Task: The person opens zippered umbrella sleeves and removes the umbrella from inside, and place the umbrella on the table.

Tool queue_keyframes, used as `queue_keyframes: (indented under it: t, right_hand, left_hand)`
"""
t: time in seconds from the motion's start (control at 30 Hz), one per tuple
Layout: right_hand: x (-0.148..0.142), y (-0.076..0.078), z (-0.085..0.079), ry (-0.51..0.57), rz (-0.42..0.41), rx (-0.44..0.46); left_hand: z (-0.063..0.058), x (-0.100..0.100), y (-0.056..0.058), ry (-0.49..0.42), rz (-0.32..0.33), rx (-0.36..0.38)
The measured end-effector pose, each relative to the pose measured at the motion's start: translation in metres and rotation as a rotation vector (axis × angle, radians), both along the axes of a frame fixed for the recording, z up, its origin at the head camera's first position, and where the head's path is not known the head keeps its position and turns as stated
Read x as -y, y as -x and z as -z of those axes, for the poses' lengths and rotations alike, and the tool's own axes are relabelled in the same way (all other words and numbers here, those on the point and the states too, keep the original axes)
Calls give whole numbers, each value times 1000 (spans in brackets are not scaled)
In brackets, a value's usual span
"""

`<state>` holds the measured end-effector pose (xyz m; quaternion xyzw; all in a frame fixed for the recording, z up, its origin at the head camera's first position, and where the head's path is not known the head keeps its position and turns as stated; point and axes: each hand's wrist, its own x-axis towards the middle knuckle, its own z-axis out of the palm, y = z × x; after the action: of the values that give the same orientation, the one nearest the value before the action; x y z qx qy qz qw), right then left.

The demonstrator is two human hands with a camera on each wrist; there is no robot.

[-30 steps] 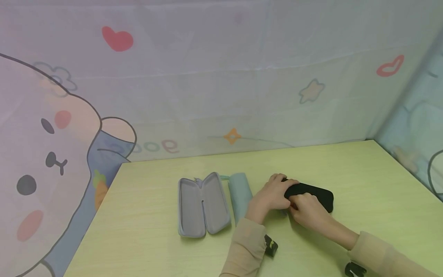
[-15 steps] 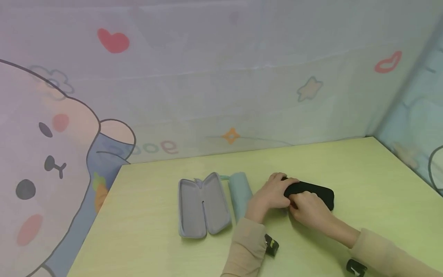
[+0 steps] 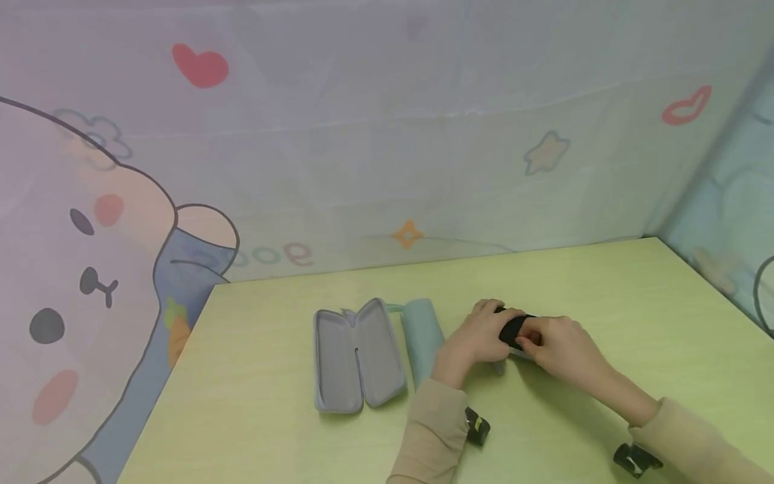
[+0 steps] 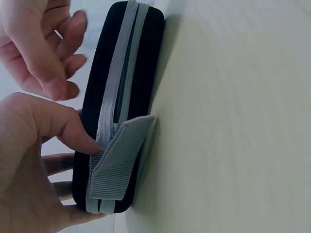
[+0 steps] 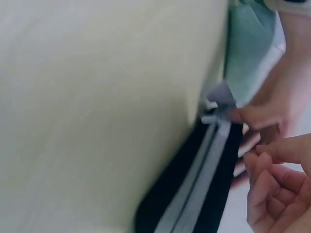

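Observation:
A black zip case (image 3: 511,329) stands on its edge on the table, partly hidden by both hands in the head view. Its grey zip (image 4: 109,97) runs along the side, with a dark gap between the tapes. A ribbed grey tab (image 4: 119,160) sticks out near one end. My left hand (image 3: 482,336) grips that end, its thumb (image 4: 80,138) pressed beside the tab and fingers round the back. In the left wrist view my right hand (image 4: 36,43) hovers next to the case with fingers loosely bent, holding nothing. Its fingertips (image 5: 262,162) show bunched in the right wrist view.
Left of the hands lies a grey case (image 3: 334,363), spread open. Between it and my left arm is a teal case (image 3: 421,333) with a small loop. A patterned cloth (image 3: 363,134) hangs behind the table (image 3: 254,376).
The right hand has come away from the case's near side by the left hand and moved right and up. The left hand keeps its grip at the same end.

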<state>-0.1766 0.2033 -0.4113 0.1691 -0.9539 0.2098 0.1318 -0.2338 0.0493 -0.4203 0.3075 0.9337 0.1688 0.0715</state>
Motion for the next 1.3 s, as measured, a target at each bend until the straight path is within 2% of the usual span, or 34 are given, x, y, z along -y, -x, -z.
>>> queue_keyframes:
  t: [0.17,0.37,0.53,0.83,1.1,1.3]
  right_hand:
    - [-14,7,-3,11,28,-1]
    - [-36,16,0,26,76,95]
    - [-47,21,3,72,85,138]
    - [-49,24,13,139,93,193]
    - [-48,27,22,129,107,265]
    - [-46,26,23,133,117,325]
  left_hand:
    - [0,-1,0,26,1,-24]
    - [0,-4,0,62,4,-65]
    - [-1,-4,0,73,7,-88]
    - [1,-5,-4,60,1,-110]
    - [1,-8,-5,84,-25,-119]
    - [2,-11,-7,100,-47,-144]
